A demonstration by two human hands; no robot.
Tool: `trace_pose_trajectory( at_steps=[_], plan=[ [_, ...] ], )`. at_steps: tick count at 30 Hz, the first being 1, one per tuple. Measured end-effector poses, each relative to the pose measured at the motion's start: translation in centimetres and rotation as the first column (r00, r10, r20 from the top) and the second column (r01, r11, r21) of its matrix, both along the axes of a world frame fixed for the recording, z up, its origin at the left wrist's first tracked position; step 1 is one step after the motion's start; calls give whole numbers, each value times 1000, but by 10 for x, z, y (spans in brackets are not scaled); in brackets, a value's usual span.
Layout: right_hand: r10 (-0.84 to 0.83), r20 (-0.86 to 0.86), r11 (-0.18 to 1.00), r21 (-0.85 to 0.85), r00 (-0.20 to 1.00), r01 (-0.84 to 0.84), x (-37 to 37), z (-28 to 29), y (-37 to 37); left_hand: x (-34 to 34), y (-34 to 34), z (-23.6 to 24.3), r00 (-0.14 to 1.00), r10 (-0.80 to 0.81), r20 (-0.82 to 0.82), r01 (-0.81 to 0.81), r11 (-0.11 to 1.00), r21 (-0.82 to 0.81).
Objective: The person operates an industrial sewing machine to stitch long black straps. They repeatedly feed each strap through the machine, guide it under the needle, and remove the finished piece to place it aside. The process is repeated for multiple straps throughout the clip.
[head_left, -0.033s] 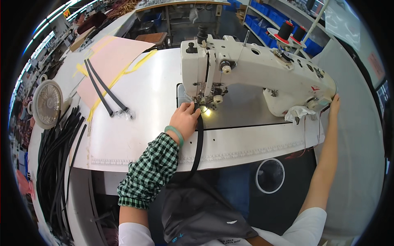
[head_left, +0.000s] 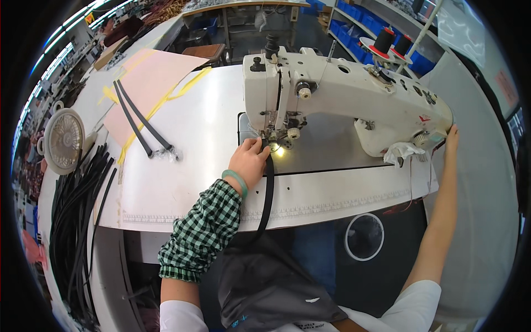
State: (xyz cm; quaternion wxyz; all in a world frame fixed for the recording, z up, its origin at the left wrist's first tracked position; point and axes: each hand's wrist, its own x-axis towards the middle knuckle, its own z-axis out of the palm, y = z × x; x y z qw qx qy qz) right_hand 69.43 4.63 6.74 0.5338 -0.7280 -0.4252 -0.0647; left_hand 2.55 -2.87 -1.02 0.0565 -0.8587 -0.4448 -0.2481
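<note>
A white sewing machine point(head_left: 343, 83) stands on the table, its small lamp lit beside the needle area. Just in front of the presser foot, my left hand point(head_left: 248, 161) pinches a black strap point(head_left: 269, 191). From those fingers the strap runs down over the table's front edge toward my lap. My left arm wears a green bangle and a checked sleeve cover. At the machine's far right end, my right hand point(head_left: 452, 136) rests against the handwheel side. The machine body hides most of its fingers. The strap's end under the foot is also hidden.
A bundle of black straps point(head_left: 77, 221) hangs over the table's left side, below a round white basket point(head_left: 64, 140). Two black strips point(head_left: 138, 119) lie by pink sheet material point(head_left: 149, 77) with yellow tape. Thread cones point(head_left: 383, 42) stand behind the machine, near blue bins point(head_left: 354, 30).
My right hand has shifted very slightly upward at the machine's right end. My left hand and the strap look the same.
</note>
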Motion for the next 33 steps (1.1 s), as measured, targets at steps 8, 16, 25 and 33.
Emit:
trace_pose_trajectory(
  at_steps=[8,16,25,33],
  plan=[
    [-113,-1,920,-378,994,104,-39,45,16,-8,-5,-1,998,51,-30,-52,998,-19],
    [1,-90,997,74,996,5,-40,-54,-16,-2,1,-3,999,30,15,-30,999,-12],
    [236,-288,940,309,928,-144,-43,-29,-14,-4,4,-4,1000,-3,-15,3,1000,-13],
    [38,439,920,-366,898,140,-16,66,14,-5,-3,-1,999,-18,-39,18,1000,-2]
  ],
)
